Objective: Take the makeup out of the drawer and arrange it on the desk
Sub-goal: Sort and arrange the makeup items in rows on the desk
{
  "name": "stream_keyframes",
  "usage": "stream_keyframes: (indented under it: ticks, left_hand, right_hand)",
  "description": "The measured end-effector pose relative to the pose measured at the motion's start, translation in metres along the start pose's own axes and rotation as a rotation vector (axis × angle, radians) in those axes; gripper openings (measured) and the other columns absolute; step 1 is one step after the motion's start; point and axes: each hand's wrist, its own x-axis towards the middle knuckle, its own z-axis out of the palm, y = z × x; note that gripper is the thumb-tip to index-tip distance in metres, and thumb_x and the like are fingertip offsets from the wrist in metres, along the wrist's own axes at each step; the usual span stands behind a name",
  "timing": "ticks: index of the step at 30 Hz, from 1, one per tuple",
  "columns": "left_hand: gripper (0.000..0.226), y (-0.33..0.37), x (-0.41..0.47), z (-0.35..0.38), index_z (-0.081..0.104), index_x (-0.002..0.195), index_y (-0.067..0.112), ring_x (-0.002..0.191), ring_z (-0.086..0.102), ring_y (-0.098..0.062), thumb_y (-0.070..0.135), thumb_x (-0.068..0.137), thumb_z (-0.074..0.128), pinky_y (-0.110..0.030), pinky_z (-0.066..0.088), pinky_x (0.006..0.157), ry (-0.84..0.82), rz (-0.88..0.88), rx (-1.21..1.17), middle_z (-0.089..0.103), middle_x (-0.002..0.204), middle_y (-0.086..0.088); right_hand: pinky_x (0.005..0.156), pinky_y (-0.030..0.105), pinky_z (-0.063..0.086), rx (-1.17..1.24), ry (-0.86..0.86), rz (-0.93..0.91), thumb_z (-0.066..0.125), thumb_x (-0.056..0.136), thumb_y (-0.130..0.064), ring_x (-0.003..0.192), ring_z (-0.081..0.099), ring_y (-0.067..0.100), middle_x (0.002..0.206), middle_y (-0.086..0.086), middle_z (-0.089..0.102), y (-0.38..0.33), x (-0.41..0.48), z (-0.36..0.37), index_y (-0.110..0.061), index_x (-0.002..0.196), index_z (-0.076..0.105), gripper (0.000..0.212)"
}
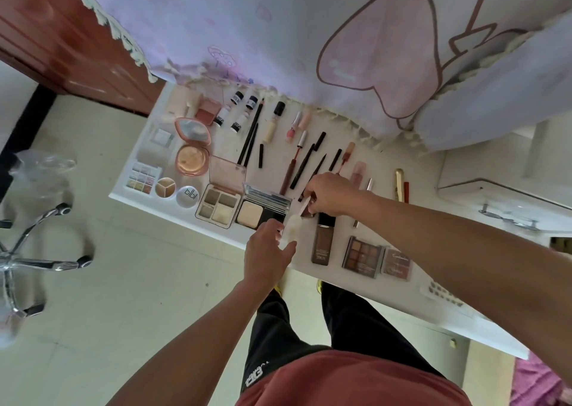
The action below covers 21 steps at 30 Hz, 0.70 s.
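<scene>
From the head camera I am watching both arms reaching out over the white desk (pixel 387 161), where the makeup is lying spread in rows from the left end to the right.

The left hand (pixel 267 251) is gripping a pale translucent tube (pixel 291 227) at the near edge of the desk, with its thumb and fingers curling round the tube's lower end. The right hand (pixel 329 195) is hanging just beyond it with its fingers curled down narrow over a small dark red piece (pixel 309 212). A thin pale stem is running from those fingers to the tube, but I cannot tell whether the hand is actually pinching anything.

Just right of the tube a brown foundation bottle (pixel 322 246) is lying flat, and further right a brown eyeshadow palette (pixel 362 257) is sitting beside a smaller palette (pixel 396 264). Left of the tube an open powder compact (pixel 261 215) is touching a four-pan palette (pixel 218 207). A round peach compact (pixel 192 158) is lying further left. Long dark pencils (pixel 247 141) and several lip tubes are lying further back.

A pastel cartoon cloth (pixel 309 34) is hanging over the far side. A white unit with a metal handle (pixel 507 217) is showing at the right, and a chair base (pixel 46 260) is standing on the floor at the left.
</scene>
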Motion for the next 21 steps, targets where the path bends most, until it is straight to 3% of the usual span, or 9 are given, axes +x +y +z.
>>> stream_keyframes:
  ticks: [4, 9, 17, 19, 21]
  left_hand:
    - [0.033, 0.001, 0.001, -0.001, 0.056, 0.102, 0.018, 0.077, 0.058, -0.010, 0.028, 0.079, 0.077, -0.019, 0.042, 0.070, -0.019, 0.000, 0.007, 0.063, 0.092, 0.004]
    - [0.037, 0.005, 0.001, -0.009, 0.057, 0.107, 0.016, 0.081, 0.057, -0.010, 0.020, 0.078, 0.078, -0.019, 0.040, 0.072, -0.063, 0.002, 0.020, 0.062, 0.096, 0.004]
    - [0.035, 0.007, -0.005, -0.031, 0.057, 0.115, 0.014, 0.084, 0.058, -0.013, 0.008, 0.082, 0.068, -0.023, 0.047, 0.073, -0.059, 0.060, 0.068, 0.061, 0.100, 0.002]
    - [0.033, 0.008, -0.003, -0.037, 0.059, 0.114, 0.014, 0.082, 0.059, -0.013, 0.007, 0.082, 0.066, -0.022, 0.046, 0.071, -0.035, 0.078, 0.072, 0.063, 0.101, 0.001]
    - [0.031, 0.011, 0.000, -0.043, 0.061, 0.111, 0.013, 0.080, 0.060, -0.015, 0.006, 0.081, 0.065, -0.024, 0.047, 0.069, -0.002, 0.104, 0.074, 0.065, 0.099, -0.001]
  right_hand:
    - [0.064, 0.030, 0.037, -0.111, 0.033, 0.004, 0.072, 0.084, -0.039, 0.094, 0.061, 0.024, 0.109, 0.003, 0.064, 0.002, 0.001, 0.002, -0.024, 0.121, 0.065, 0.041]
    - [0.088, 0.041, 0.036, -0.021, 0.127, 0.018, 0.066, 0.089, -0.037, 0.111, 0.056, 0.019, 0.120, -0.005, 0.060, 0.006, -0.010, -0.004, -0.030, 0.124, 0.064, 0.035]
    - [0.072, 0.030, 0.046, 0.136, 0.290, 0.174, 0.062, 0.091, -0.034, 0.092, 0.061, 0.020, 0.105, 0.001, 0.068, 0.038, -0.049, -0.010, -0.023, 0.107, 0.069, 0.021]
    - [0.066, 0.029, 0.044, 0.113, 0.265, 0.246, 0.063, 0.090, -0.041, 0.084, 0.061, 0.020, 0.102, 0.004, 0.067, 0.037, -0.055, 0.003, -0.019, 0.113, 0.064, 0.032]
    - [0.060, 0.030, 0.045, 0.124, 0.244, 0.320, 0.065, 0.085, -0.054, 0.073, 0.060, 0.020, 0.091, 0.003, 0.066, 0.031, -0.058, 0.018, -0.011, 0.134, 0.048, 0.067]
